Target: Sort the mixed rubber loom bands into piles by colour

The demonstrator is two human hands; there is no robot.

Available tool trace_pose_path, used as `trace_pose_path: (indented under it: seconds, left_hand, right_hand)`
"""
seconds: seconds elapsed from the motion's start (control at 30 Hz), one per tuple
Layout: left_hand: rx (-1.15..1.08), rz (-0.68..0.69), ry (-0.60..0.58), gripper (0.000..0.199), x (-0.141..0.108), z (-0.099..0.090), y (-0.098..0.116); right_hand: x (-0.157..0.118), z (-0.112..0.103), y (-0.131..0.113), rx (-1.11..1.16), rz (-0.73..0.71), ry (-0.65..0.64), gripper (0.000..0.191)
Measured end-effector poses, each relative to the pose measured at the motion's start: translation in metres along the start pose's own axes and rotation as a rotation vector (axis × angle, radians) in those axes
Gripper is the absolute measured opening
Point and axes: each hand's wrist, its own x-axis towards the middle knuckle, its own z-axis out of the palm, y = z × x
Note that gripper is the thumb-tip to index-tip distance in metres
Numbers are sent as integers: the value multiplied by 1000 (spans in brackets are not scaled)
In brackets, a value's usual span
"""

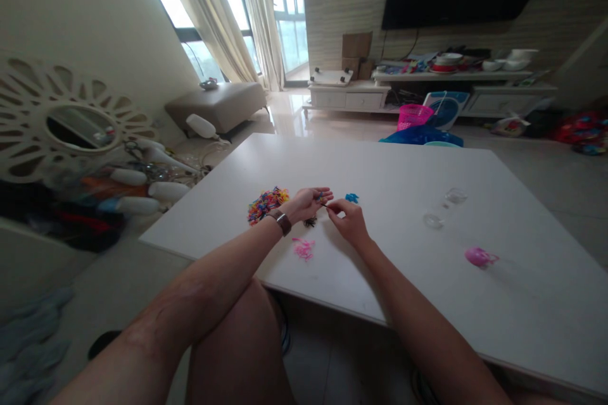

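Note:
My left hand (308, 202) is palm up above the white table (380, 164), its fingers stretched out, with a few small colourful pieces (323, 196) lying on it. Beside it, my right hand (348, 220) pinches a small dark piece (325, 205) at the left palm's edge. A multicoloured pile (266, 204) of small pieces sits left of my left hand. Under the hands is a small dark cluster (310, 222). Pink pieces (304, 249) lie nearer the front edge, and a blue cluster (352, 198) is just behind my right hand.
Farther right on the table are a clear plastic container (434, 221) and a pink cup-like object (479, 257). Beyond the table's far edge stands a pink basket (414, 117) near blue material (422, 136). A round mirror (80, 127) leans at the left.

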Motion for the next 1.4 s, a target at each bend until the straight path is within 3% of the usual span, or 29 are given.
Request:
trace_pose_path:
  seconds: [0.17,0.37,0.5,0.67,0.8,0.97,1.17,1.3,1.4]
  left_hand:
    - [108,17,58,28,-4,-15,4]
    - [299,0,-72,3,-10,-35,9]
    - [536,97,-193,20,-16,-45,9]
    - [684,149,-238,33,-23,-48,5]
    - [875,237,-183,34,-24,-54,11]
    - [1204,302,-59,30,-20,-78,22]
    - [1126,245,-129,35,-21,-92,19]
    - [766,144,-115,35,-24,-88,20]
    - [526,-26,-197,31,-28,-81,21]
  right_hand:
    - [1,-2,0,5,6,10,8]
    - [1,0,-1,-7,-4,10,11]
    - [1,2,-2,-2,0,-5,10]
    - [1,3,0,10,1,-26,9]
    - [1,4,1,17,23,-27,5]
    - [1,2,3,-26,49,-41,2]
    - [0,3,1,-59,54,-106,3]
    - [-1,5,2,-75,67,-138,6]
    - [-1,5,4,-76,72,-164,7]
